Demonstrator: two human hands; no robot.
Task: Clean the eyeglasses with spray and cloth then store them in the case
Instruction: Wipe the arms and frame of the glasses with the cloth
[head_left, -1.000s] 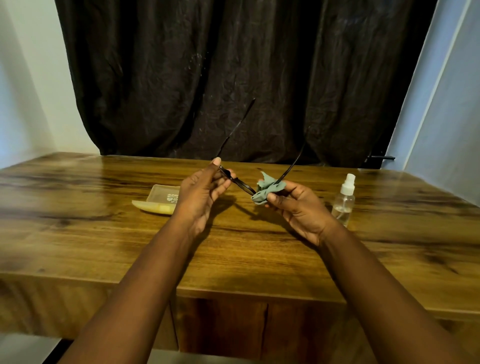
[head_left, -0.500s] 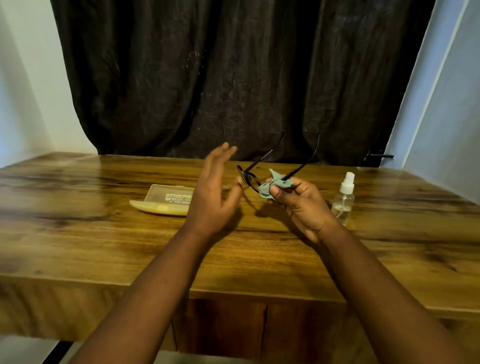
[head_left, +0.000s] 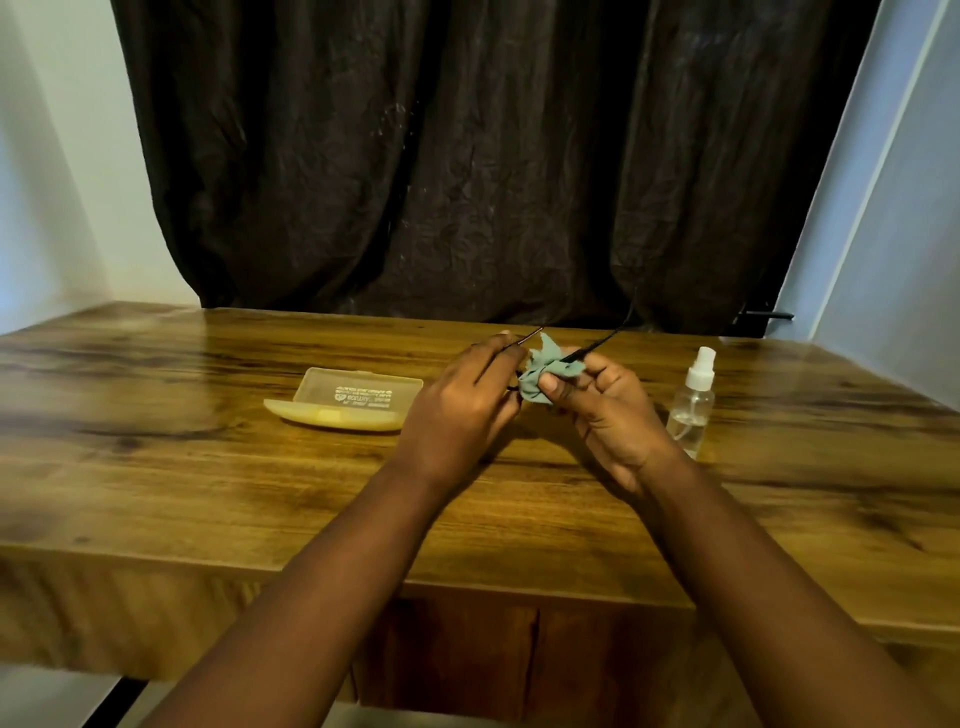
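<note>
Crumpled grey-green cloth (head_left: 548, 375) pinched in right hand (head_left: 608, 410), thin black eyeglasses (head_left: 597, 345), left hand (head_left: 462, 410) gripping

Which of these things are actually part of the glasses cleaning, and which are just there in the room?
Part of the job:
- eyeglasses, held between both hands
- green cloth, pinched in the right hand
- left hand, gripping the frame
- spray bottle, upright on the table
- open glasses case

Just there:
- wooden table
- dark curtain
- white walls
</note>
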